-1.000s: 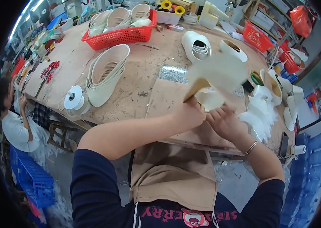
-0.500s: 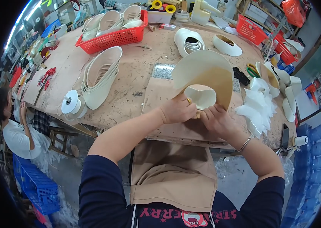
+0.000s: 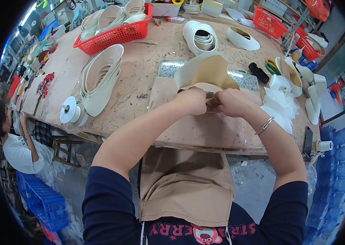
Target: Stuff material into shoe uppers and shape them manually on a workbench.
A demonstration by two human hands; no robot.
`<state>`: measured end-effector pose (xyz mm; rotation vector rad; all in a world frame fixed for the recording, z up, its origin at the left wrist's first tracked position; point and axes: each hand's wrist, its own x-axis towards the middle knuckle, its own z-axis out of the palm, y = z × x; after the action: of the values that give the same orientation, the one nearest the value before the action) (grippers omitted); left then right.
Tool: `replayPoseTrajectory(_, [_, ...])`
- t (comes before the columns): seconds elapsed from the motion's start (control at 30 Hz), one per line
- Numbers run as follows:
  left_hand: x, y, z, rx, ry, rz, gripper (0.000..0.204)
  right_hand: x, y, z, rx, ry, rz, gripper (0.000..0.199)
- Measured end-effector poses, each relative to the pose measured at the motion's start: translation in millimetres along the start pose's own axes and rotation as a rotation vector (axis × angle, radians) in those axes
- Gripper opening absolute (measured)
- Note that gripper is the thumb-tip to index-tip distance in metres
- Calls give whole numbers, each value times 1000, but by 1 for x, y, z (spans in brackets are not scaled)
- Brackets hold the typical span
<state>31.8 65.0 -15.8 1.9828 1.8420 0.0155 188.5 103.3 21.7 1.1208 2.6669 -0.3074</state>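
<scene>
Both hands hold a cream shoe upper (image 3: 208,72) with a tan inner side, above the near middle of the workbench. At its near edge, the closed fingers of my left hand (image 3: 194,101) grip the rim. Right beside it, my right hand (image 3: 231,102) is closed on the same rim, with the thumbs almost meeting. My knuckles hide the opening and the exact fingertip grip. Under the upper lie a brown board (image 3: 172,122) and a speckled stone slab (image 3: 171,68).
Nested cream uppers (image 3: 103,83) stand left, near a white thread spool (image 3: 70,108). A red basket (image 3: 113,38) holds more. Green-handled scissors (image 3: 271,66), a black tool (image 3: 258,72) and white film scraps (image 3: 279,102) lie right. Another person (image 3: 21,143) sits far left.
The upper has tipped, so its round opening no longer shows and the raised flap looks folded. Both hands have moved farther from my body and turned, still gripping the near rim.
</scene>
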Motion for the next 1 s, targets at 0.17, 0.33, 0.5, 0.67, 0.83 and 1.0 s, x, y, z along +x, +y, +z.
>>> replayPoseTrajectory(0.17, [-5,7,-13,8,-34,7,30,12,3,10,-42,5,-40,14])
replayPoseTrajectory(0.33, [-6,12,-17,9,16,47,28,13,-5,13,-77,76,-50,8])
replayPoseTrajectory(0.5, [0,28,-1,49,43,82,25,-5,5,27,65,224,-128,13])
replayPoseTrajectory(0.67, [0,49,-17,45,-16,127,26,-20,17,37,177,468,-140,16])
replayPoseTrajectory(0.83, [7,40,-15,156,-136,63,23,-61,-5,79,-61,950,-404,35])
replayPoseTrajectory(1.0, [15,43,-13,240,-116,121,22,-63,-43,108,124,873,-76,40])
